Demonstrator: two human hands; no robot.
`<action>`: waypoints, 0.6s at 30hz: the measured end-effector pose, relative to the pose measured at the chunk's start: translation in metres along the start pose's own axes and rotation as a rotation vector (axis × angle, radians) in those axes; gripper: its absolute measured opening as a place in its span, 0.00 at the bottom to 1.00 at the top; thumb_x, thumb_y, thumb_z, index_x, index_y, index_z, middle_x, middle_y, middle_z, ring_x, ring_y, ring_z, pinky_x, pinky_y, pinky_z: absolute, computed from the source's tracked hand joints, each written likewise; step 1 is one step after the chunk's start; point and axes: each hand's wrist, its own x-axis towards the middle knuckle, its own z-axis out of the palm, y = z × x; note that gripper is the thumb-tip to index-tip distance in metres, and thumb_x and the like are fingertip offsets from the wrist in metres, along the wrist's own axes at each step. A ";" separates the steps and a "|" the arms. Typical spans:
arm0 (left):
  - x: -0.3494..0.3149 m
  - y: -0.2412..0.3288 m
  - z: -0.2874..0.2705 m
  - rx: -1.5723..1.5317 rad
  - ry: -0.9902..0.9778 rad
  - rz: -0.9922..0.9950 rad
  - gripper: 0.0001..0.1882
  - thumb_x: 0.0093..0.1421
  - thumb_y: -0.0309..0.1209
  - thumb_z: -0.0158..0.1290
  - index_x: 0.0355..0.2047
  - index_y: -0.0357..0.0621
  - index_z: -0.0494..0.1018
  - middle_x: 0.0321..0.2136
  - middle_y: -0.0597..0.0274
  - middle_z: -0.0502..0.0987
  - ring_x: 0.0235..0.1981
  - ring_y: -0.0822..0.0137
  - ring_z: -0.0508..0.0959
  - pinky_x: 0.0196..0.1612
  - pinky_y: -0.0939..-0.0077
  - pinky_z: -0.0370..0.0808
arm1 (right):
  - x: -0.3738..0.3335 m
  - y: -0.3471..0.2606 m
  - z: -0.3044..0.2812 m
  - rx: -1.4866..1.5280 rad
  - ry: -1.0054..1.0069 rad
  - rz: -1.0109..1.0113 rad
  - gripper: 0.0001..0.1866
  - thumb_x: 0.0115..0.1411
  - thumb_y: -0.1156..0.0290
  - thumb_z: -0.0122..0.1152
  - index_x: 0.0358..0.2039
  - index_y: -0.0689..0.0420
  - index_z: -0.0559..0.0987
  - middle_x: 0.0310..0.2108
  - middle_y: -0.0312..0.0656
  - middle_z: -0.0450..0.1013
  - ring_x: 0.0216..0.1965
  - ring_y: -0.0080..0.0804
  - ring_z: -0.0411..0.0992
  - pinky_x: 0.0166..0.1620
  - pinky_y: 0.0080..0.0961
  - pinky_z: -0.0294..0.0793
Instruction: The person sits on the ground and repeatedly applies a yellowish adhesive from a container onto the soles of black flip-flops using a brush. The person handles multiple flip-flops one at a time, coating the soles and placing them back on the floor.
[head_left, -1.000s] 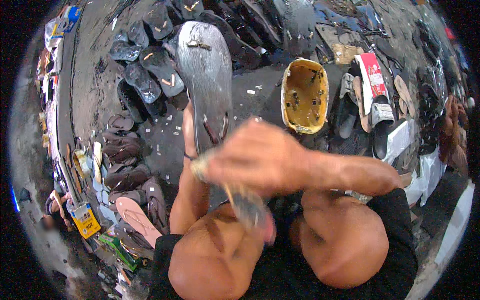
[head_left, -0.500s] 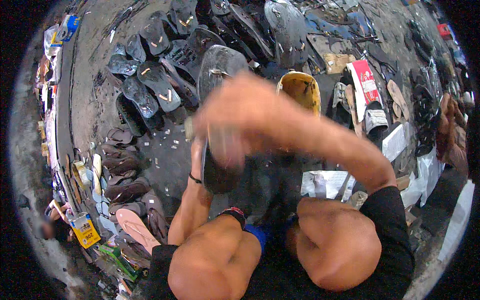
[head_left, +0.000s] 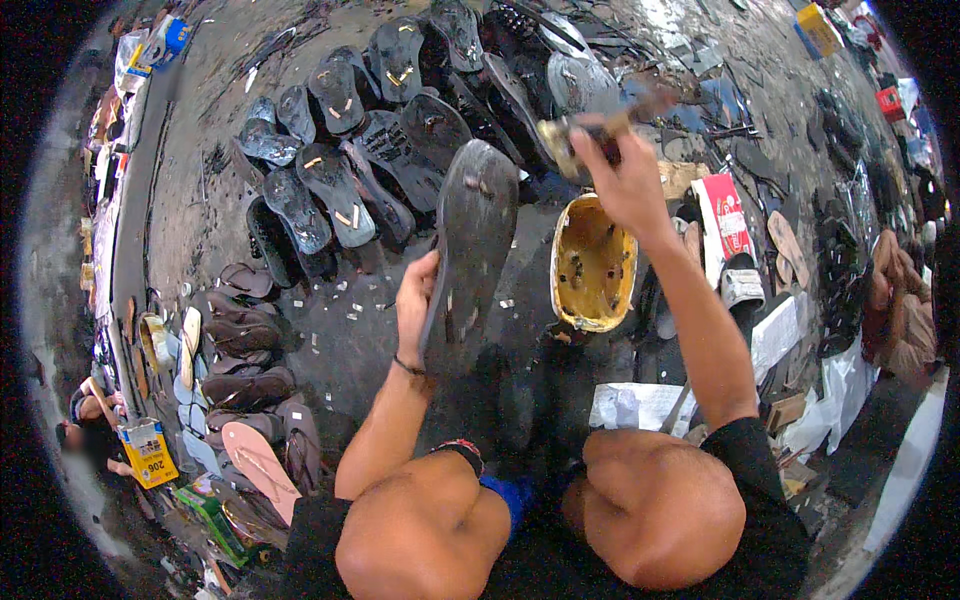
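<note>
Left fingers grip a dark sole by its edge, above mid-floor. Right fingers clutch a blurred tool beyond the tub. The sole's face looks patchy, probably unfinished; other soles lie leftward, some glossy.

Sole left of tub, other soles behind leftward, sheet before tub, sandals far left
</note>
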 end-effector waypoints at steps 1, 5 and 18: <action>0.014 0.007 0.001 -0.107 -0.154 -0.011 0.20 0.70 0.34 0.40 0.57 0.39 0.71 0.46 0.54 0.81 0.45 0.62 0.82 0.50 0.66 0.79 | -0.022 0.011 -0.004 0.020 0.012 0.043 0.13 0.66 0.65 0.62 0.45 0.60 0.80 0.27 0.38 0.77 0.29 0.23 0.72 0.35 0.25 0.73; 0.102 0.003 0.030 0.036 -0.046 0.080 0.20 0.72 0.38 0.39 0.56 0.41 0.71 0.49 0.56 0.80 0.49 0.60 0.80 0.56 0.60 0.75 | -0.111 0.017 -0.024 0.131 -0.098 0.348 0.13 0.64 0.65 0.62 0.45 0.60 0.80 0.37 0.45 0.81 0.38 0.31 0.78 0.43 0.31 0.76; -0.054 -0.106 -0.119 0.665 0.331 0.511 0.16 0.69 0.35 0.54 0.51 0.38 0.74 0.45 0.61 0.80 0.48 0.70 0.78 0.51 0.75 0.75 | -0.146 0.026 -0.012 -0.422 -0.028 0.149 0.16 0.61 0.61 0.66 0.43 0.60 0.82 0.38 0.49 0.79 0.41 0.46 0.76 0.47 0.40 0.72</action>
